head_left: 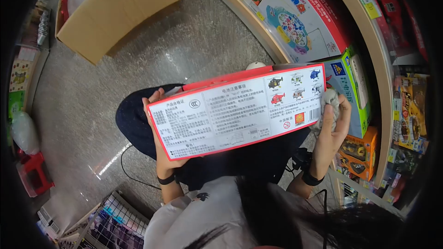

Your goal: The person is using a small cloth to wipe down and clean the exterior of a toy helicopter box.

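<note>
A long red and white toy box [240, 106] with printed text and small helicopter pictures lies across my lap, its right end tilted up a little. My left hand [161, 129] holds the left end, with fingertips over the top edge and the palm behind the box. At the right end, my right hand [334, 120] grips a crumpled grey cloth [328, 110] pressed against the box's edge. Black bands are around both wrists.
Shelves [374, 41] with boxed toys curve along the right side. An open cardboard box [124, 9] stands on the floor [194, 41] at the upper left. A red toy [34, 175] and a plastic bag [25, 131] are at the far left. Boxes stand at the lower left.
</note>
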The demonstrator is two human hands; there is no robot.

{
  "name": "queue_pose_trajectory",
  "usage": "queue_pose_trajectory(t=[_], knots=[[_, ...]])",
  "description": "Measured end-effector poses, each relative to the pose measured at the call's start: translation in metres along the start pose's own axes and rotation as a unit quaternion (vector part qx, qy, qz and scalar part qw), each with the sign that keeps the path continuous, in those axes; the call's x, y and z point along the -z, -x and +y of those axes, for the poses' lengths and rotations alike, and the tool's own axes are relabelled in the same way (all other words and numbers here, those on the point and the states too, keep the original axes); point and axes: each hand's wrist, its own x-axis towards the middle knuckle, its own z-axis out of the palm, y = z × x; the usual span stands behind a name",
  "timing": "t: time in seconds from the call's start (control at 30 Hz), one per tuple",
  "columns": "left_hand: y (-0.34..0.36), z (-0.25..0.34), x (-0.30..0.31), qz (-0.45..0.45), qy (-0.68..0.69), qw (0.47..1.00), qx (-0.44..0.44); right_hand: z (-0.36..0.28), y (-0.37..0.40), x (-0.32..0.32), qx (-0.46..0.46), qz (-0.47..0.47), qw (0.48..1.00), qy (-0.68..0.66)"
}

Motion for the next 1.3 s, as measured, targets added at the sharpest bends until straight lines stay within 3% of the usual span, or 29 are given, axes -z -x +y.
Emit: queue_pose_trajectory(t=[0.07,0.27,0.4,0.47,0.5,0.53,0.6,0.67,0.73,0.8,0.87,0.93,1.07,1.17,1.23,1.3], knots=[[0.014,-0.015,0.006,-0.014,-0.016,0.999,0.036,0.002,0.002,0.001,-0.008,-0.014,1.0,0.009],[0.002,-0.025,0.004,0.059,-0.019,0.998,0.014,0.021,0.007,-0.009,-0.042,-0.006,0.999,-0.026],[0.001,-0.036,0.014,0.065,0.055,0.996,0.026,0.019,-0.002,-0.007,0.061,-0.013,0.997,0.055],[0.002,-0.034,0.016,0.032,0.038,0.999,0.021,0.006,-0.002,-0.014,0.184,0.06,0.964,0.185],[0.004,-0.034,0.015,0.025,0.038,0.999,0.02,0.002,-0.002,-0.02,0.201,0.087,0.954,0.204],[0.005,-0.033,0.014,0.025,0.039,0.999,0.02,-0.004,-0.001,-0.024,0.201,0.087,0.954,0.204],[0.005,-0.033,0.011,0.048,0.009,0.999,0.018,-0.017,-0.001,-0.035,0.225,0.021,0.898,0.377],[0.004,-0.036,0.011,0.051,-0.008,0.999,0.005,-0.013,-0.003,-0.052,0.231,0.018,0.911,0.341],[0.002,-0.031,0.01,0.053,-0.026,0.998,-0.005,-0.016,-0.002,-0.061,0.175,-0.05,0.943,0.279],[-0.002,-0.016,0.004,0.011,-0.097,0.994,-0.043,-0.015,0.001,-0.074,0.17,-0.048,0.934,0.31],[-0.006,-0.014,-0.005,-0.002,-0.139,0.986,-0.092,-0.01,0.008,-0.087,0.202,-0.107,0.92,0.319],[-0.009,-0.008,-0.006,-0.017,-0.183,0.981,-0.06,-0.004,0.019,-0.106,0.201,-0.096,0.95,0.216],[-0.014,-0.014,-0.008,0.002,-0.169,0.981,-0.093,-0.01,0.049,-0.124,0.272,-0.153,0.945,0.1],[-0.009,-0.019,-0.01,0.01,-0.09,0.994,-0.06,-0.019,0.057,-0.12,0.255,-0.207,0.944,0.036],[-0.009,-0.017,-0.01,0.008,-0.107,0.992,-0.067,-0.015,0.051,-0.111,0.244,-0.257,0.935,0.004],[-0.01,-0.016,-0.01,0.004,-0.123,0.99,-0.073,-0.001,0.04,-0.102,0.239,-0.216,0.946,0.033]])
